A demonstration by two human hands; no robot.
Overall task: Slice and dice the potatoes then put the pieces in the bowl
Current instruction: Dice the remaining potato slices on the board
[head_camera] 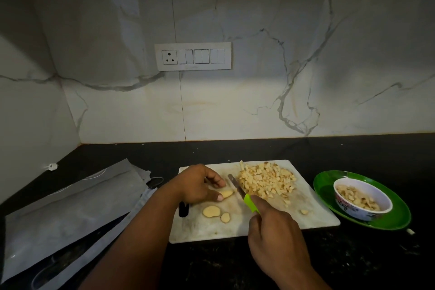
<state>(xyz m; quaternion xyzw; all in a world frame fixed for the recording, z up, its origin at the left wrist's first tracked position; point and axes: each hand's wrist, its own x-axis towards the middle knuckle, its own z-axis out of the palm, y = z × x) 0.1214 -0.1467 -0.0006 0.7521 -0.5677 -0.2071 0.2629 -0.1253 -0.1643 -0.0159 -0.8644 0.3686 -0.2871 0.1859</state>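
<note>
Left hand (200, 186) pinched pale potato slice (226, 194), long axis left-right; right hand (274, 228) gripped green-handled knife (242, 192) just right of it.

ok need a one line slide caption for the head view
Left hand steadies a potato slice while the right hand works a green-handled knife beside diced potato on the cutting board.

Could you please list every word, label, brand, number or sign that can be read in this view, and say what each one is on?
None: no readable text shows anywhere in this view.
Switch panel: a socket and rocker switches, no lettering visible.
Bowl: a floral pattern on its outer wall, no words.
Knife: green handle and blade show no brand mark.
Grey pouches: faint curved marks only, too dim to read as text.
</note>
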